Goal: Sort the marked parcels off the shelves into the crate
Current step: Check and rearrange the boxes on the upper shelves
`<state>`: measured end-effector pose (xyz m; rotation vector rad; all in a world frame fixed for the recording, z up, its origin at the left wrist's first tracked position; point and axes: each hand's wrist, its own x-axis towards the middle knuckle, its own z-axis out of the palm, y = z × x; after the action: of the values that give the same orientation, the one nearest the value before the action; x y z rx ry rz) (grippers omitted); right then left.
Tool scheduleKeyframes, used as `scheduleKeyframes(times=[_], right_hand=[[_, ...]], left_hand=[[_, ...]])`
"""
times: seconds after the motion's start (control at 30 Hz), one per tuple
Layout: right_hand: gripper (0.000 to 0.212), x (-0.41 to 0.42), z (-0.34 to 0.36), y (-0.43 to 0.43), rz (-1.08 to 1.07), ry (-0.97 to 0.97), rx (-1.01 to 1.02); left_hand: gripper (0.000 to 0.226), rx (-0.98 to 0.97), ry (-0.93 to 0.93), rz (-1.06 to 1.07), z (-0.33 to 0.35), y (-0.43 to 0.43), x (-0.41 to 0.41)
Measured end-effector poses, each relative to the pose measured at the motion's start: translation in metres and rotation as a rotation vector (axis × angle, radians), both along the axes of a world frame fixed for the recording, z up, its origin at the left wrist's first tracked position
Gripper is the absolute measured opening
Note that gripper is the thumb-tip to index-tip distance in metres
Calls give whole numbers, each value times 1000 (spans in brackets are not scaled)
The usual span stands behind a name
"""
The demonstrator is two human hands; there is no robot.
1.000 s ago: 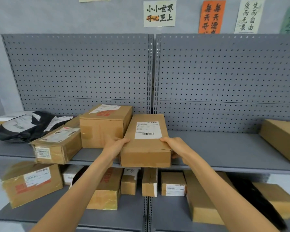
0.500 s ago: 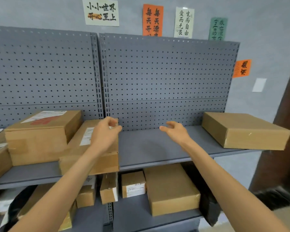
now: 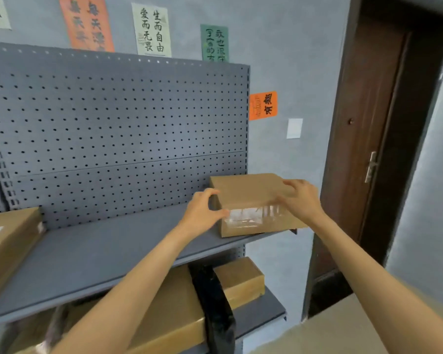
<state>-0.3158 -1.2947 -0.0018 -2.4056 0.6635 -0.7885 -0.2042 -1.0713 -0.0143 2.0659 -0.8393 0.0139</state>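
A flat brown cardboard parcel (image 3: 248, 192) lies at the right end of the grey upper shelf (image 3: 108, 249), a white label on its near side face. My left hand (image 3: 202, 209) grips its left front corner, thumb on the label side. My right hand (image 3: 301, 198) holds its right edge, fingers curled over the top. The parcel's front edge looks tipped up slightly; the image is blurred there. No crate is in view.
Another brown parcel (image 3: 5, 241) sits at the shelf's left end. The lower shelf holds large brown boxes (image 3: 174, 312) and a black bag (image 3: 215, 302). A dark wooden door (image 3: 384, 139) stands to the right of the shelving. Paper signs hang on the wall.
I let go of the long labelled parcel on the left. The view swung right, and both hands reached across the shelf and took hold of the flat parcel at its right end.
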Motion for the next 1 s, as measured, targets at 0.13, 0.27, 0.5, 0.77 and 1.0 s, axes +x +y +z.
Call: scheduleKeyframes(times=[0.13, 0.27, 0.5, 0.77, 1.0], right_hand=[[63, -5, -16, -38, -21, 70, -31], [65, -2, -28, -59, 106, 23, 115], [58, 8, -26, -51, 130, -171, 156], [68, 29, 66, -18, 250, -499, 249], [74, 63, 92, 14, 498, -574, 431]], left_hand=[[68, 6, 23, 13, -13, -46, 4], [66, 3, 3, 71, -23, -62, 13], [47, -177, -198, 138, -22, -56, 13], [117, 11, -477, 102, 56, -5, 18], [99, 8, -497, 268, 90, 55, 39]])
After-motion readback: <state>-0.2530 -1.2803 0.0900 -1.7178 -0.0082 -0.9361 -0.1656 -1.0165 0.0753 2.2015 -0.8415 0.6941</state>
